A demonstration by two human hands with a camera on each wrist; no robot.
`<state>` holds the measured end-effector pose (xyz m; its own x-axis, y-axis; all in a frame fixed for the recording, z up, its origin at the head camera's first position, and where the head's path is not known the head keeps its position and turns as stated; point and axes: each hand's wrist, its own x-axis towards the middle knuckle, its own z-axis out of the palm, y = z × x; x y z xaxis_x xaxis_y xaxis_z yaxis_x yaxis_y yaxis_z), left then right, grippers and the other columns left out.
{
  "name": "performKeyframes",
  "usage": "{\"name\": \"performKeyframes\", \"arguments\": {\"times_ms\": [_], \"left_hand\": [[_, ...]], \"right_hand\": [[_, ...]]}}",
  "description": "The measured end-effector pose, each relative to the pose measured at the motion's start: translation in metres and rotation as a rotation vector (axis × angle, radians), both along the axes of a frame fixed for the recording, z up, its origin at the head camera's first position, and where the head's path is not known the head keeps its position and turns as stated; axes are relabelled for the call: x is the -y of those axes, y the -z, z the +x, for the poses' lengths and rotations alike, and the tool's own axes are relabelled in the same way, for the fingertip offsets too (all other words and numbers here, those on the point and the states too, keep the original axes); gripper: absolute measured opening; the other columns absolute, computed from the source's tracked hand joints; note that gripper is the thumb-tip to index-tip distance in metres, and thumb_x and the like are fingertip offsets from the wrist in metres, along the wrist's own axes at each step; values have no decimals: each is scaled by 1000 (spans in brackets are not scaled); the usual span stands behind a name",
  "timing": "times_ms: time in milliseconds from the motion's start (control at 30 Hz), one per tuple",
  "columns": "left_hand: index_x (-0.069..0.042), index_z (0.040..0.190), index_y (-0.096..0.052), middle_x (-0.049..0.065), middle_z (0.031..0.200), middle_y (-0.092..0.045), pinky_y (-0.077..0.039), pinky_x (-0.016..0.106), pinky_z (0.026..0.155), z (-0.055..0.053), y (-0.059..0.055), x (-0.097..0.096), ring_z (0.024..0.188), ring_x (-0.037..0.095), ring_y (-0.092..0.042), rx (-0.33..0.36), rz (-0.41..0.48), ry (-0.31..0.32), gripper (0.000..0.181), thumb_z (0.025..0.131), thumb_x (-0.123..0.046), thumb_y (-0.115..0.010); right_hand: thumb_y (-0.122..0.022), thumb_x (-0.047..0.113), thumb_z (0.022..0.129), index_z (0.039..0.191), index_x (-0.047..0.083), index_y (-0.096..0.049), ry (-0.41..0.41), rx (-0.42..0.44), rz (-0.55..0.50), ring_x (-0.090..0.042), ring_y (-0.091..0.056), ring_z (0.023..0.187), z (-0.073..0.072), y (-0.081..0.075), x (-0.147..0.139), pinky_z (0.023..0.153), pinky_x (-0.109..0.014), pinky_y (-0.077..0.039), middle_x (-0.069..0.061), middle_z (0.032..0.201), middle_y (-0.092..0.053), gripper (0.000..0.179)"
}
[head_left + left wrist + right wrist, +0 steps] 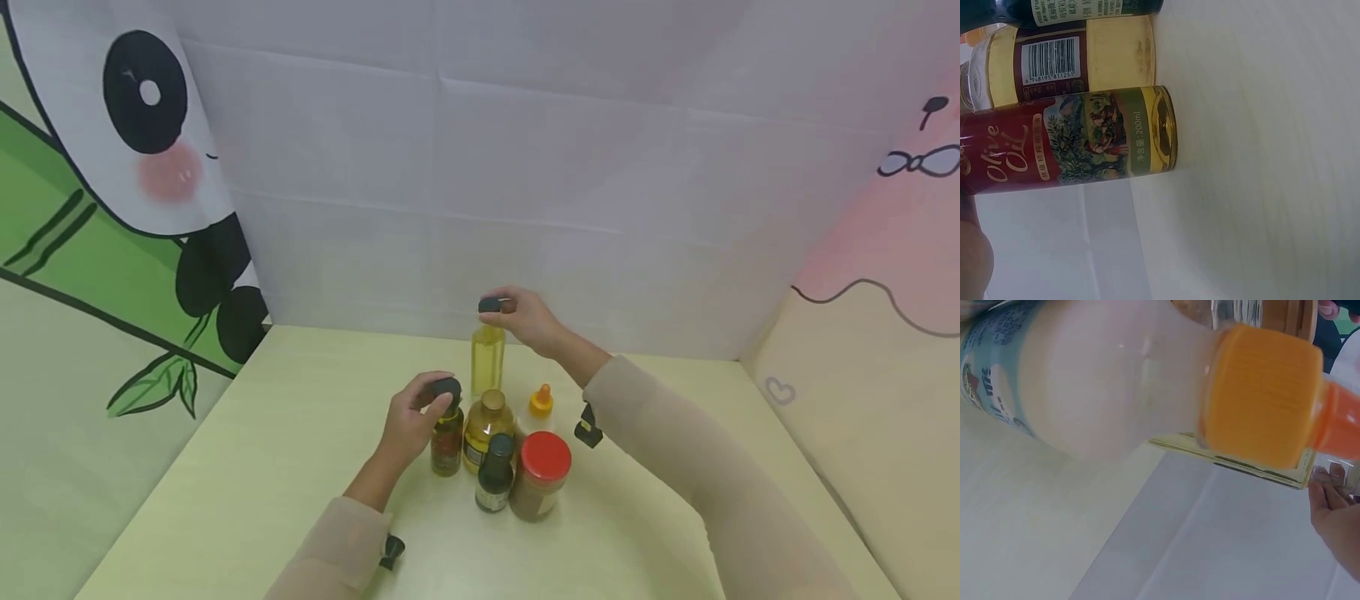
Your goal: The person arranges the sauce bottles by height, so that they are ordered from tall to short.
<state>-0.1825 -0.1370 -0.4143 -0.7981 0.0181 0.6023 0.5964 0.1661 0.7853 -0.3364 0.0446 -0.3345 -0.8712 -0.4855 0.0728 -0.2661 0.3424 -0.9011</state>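
My left hand (405, 425) holds the dark cap of a red-labelled olive oil bottle (447, 446) between thumb and fingers. That bottle stands upright on the table, its label (1085, 144) readable in the left wrist view. Farther back, my right hand (531, 321) grips the black cap of a tall clear bottle of yellow oil (488, 358). Its base is partly hidden by a gold-capped bottle (480, 425). In the right wrist view, a white squeeze bottle (1104, 375) with an orange cap fills the foreground, with the right hand (1338, 519) beyond it.
A small dark bottle (495, 482) and a red-lidded jar (542, 479) stand at the front of the cluster. The pale table (285, 467) meets a white back wall (450, 208). Printed side panels (90, 317) flank it.
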Motion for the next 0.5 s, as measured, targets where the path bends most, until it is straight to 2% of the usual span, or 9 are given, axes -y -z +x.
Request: {"name": "performKeyframes", "arguments": {"times_ms": [133, 300, 500], "left_hand": [[15, 112, -56, 29, 99, -62, -53, 21, 75, 0, 0, -2, 87, 6, -62, -5, 13, -3, 26, 86, 13, -55], [17, 111, -55, 33, 99, -60, -54, 21, 73, -2, 0, -5, 87, 4, -61, -36, 44, 25, 26, 84, 16, -54], [16, 110, -56, 31, 97, -63, -53, 21, 75, -4, 0, -7, 87, 6, -62, -57, 19, 9, 26, 84, 14, -55]], "right_hand": [[-71, 15, 91, 130, 2, -56, -20, 15, 16, -27, -60, 108, -1, -1, 6, 101, -47, -42, -16, 114, -65, 43], [-69, 16, 93, 130, 2, -55, -36, 26, 21, -28, -59, 111, -4, -5, 9, 104, -49, -38, -17, 117, -63, 42], [-69, 15, 93, 130, 0, -55, -46, 30, 19, -28, -60, 109, -7, -9, 14, 104, -48, -38, -17, 115, -64, 42]]}}
